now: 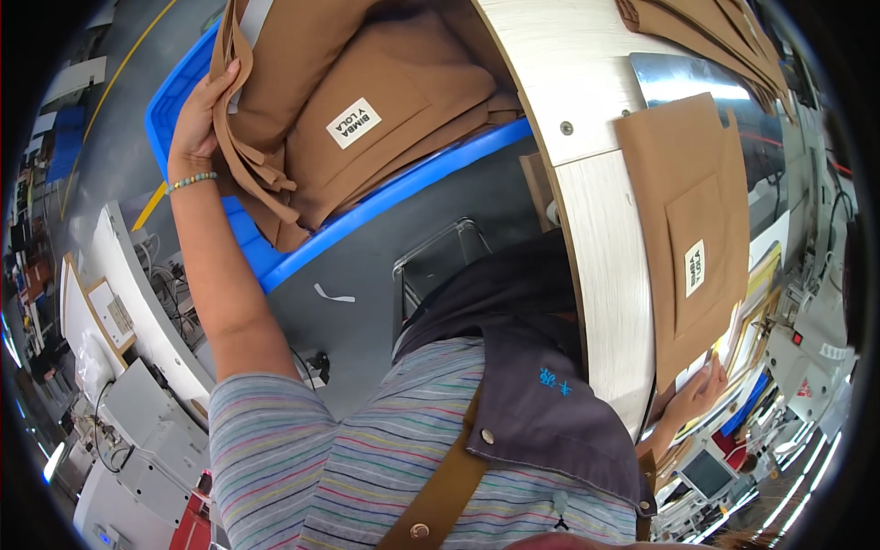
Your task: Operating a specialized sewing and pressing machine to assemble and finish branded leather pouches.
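At lower right, the right hand [700,392] is beside a brown fabric panel [689,197] on a pale table [605,284]; its grip I cannot tell. Farther, upper left, the left hand [195,121] clasps brown fabric pieces [247,163] at a blue bin [385,208].

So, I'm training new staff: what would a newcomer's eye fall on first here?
Probably the blue bin at upper left, heaped with brown fabric pieces, some of whose edges the left fingers hold. Next, the flat brown panel with a white label on the pale table at right, the right fingers near its lower end.
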The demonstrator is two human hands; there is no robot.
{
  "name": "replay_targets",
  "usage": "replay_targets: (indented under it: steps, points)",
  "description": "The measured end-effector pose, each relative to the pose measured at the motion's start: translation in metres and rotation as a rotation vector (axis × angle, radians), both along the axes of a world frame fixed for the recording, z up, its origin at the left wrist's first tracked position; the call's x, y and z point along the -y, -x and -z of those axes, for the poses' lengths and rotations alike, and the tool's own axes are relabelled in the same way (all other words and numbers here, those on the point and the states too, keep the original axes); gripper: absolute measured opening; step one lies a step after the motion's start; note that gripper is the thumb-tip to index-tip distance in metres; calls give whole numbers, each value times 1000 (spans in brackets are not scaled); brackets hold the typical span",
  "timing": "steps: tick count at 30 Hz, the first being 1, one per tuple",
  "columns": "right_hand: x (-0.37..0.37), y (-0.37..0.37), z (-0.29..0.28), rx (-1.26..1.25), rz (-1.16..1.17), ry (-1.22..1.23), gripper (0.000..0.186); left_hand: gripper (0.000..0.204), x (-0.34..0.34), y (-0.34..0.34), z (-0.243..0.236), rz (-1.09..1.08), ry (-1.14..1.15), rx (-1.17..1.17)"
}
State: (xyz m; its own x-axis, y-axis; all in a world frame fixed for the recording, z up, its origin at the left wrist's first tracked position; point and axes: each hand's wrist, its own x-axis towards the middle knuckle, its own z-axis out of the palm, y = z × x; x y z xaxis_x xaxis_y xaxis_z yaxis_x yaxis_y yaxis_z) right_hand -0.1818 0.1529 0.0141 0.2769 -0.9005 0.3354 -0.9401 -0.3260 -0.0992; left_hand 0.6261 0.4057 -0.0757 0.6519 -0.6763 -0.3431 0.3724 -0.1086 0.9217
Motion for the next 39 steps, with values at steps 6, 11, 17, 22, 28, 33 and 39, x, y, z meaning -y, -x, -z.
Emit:
replay_targets:
  steps: [6, 11, 17, 22, 28, 33, 39]
  points:
    - [0, 0, 0, 9, 0, 2, 34, 40, -17, -11, -5, -17, 44, 35]
    - [3, -1, -3, -8, -69, 6, 35, 40, -26, -26, 11, 11, 39, 7]
    - [3, -3, -2, 21, -42, -11, 36, 36, -30, -33, 23, 67, 93, -26]
    - [4, 0, -1, 8, -69, 5, 36, 36, -29, -34, 24, 64, 102, -9]
    - [5, 5, -1, -10, -107, 15, 36, 47, -12, 2, -7, -14, 7, -32]
    - [4, 7, 2, 20, -68, 18, 36, 54, 56, 79, -10, 536, 206, 444]
    - [1, -1, 9, -3, -72, 150, 33, 76, 91, 138, 27, 521, -453, 1577]
